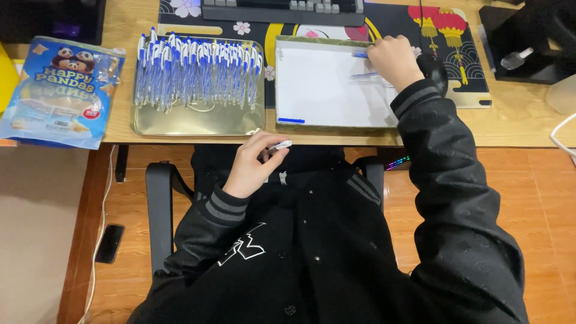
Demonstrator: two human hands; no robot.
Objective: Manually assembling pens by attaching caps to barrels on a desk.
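- Left hand (255, 165): held low, just in front of the desk edge (180, 139), above the lap. Forearm in a black jacket sleeve with grey-striped cuff, angled up from lower left. Fingers curled, thumb and fingertips pinching a small white pen part (280, 145); its end sticks out to the right.
- Right hand (393, 60): arm stretched forward over the desk, same black sleeve. Hand sits at the far right corner of the white-lined tray (318, 84), knuckles up, fingers closed down. A blue pen piece (360, 55) shows at the fingertips; a second thin pen piece (365, 75) lies just under the hand. Cannot tell whether the fingers actually grip either one.
- White-lined tray: mostly bare. A short blue piece (291, 120) lies at its near left corner.
- Gold metal tray (198, 123), left of the white one, edges nearly touching: holds a dense row of blue-and-white ballpoint pens (198, 69), lying side by side across the far half. Near half bare metal.
- Surroundings: blue snack bag (60, 90) at desk's left end; keyboard (282, 9) at the far edge; patterned desk mat (462, 72) under the white tray.
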